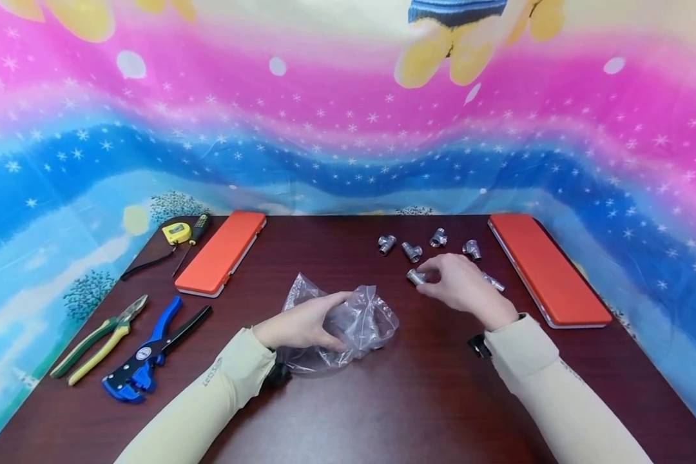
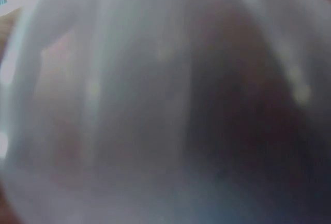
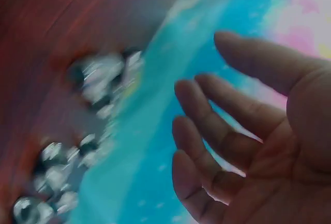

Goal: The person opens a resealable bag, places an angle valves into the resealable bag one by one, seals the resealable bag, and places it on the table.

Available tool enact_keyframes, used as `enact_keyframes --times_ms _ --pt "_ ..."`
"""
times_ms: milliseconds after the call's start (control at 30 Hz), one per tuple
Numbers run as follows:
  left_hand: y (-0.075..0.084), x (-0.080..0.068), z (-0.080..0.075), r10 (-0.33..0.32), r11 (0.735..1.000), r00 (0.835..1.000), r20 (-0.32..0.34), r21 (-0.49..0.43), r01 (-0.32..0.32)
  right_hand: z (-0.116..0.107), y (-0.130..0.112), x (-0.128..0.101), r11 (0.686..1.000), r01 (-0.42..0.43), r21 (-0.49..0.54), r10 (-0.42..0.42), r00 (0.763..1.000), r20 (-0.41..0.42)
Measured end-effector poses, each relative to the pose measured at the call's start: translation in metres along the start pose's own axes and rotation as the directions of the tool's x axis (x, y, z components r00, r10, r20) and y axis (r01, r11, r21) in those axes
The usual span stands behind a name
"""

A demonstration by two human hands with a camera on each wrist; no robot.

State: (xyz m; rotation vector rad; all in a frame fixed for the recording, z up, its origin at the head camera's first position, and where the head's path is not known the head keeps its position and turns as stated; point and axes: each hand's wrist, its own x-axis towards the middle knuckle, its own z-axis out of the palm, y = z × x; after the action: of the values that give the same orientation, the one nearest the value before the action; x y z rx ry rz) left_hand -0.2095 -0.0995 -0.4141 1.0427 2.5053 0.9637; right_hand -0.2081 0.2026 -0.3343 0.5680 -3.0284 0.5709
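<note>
Right hand (image 1: 466,283), fingers parted, is at a fitting (image 1: 415,277) toward the desk's (image 1: 417,399) far edge; pinching its body should be steadiest. Left hand (image 1: 304,320) lies against the bag (image 1: 362,322), mid-desk; whether it grips, I cannot tell.

Reddish-brown table (image 1: 441,412), snowflake-patterned pink-and-blue cloth backdrop (image 1: 336,158) behind.

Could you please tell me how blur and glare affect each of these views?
Head: largely sharp, with soft sheen on the table and glints on the plastic bag; left wrist: heavily blurred throughout, with hazy pale streaks; right wrist: metal fittings smeared, right hand clearer.
</note>
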Motion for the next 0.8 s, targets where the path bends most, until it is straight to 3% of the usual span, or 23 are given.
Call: enact_keyframes --times_ms 100,200,333,433,600,800 --pt "0.0 -0.001 -0.001 0.0 1.0 1.0 0.0 -0.011 0.0 0.006 0.02 0.014 0.999 -0.022 -0.038 0.023 1.0 0.021" --pt "-0.001 -0.001 -0.001 0.0 1.0 1.0 0.002 -0.018 0.0 0.014 0.038 0.029 0.994 0.055 -0.093 -0.044 0.992 0.116" --pt "-0.002 0.0 -0.001 -0.003 1.0 1.0 0.01 -0.029 0.003 0.023 0.057 0.046 0.978 0.173 -0.117 -0.138 0.956 0.257" --pt "-0.003 0.0 0.0 -0.002 0.999 1.0 0.017 -0.053 0.003 0.027 0.065 0.055 0.974 0.2 -0.108 -0.161 0.942 0.294" --pt "-0.005 0.0 -0.002 0.003 0.998 1.0 0.014 -0.063 -0.003 0.028 0.068 0.058 0.983 0.169 -0.07 -0.147 0.958 0.246" --pt "-0.008 0.0 -0.004 0.013 0.997 1.0 0.005 -0.07 -0.012 0.027 0.057 0.039 0.991 0.12 0.053 -0.126 0.983 0.13"
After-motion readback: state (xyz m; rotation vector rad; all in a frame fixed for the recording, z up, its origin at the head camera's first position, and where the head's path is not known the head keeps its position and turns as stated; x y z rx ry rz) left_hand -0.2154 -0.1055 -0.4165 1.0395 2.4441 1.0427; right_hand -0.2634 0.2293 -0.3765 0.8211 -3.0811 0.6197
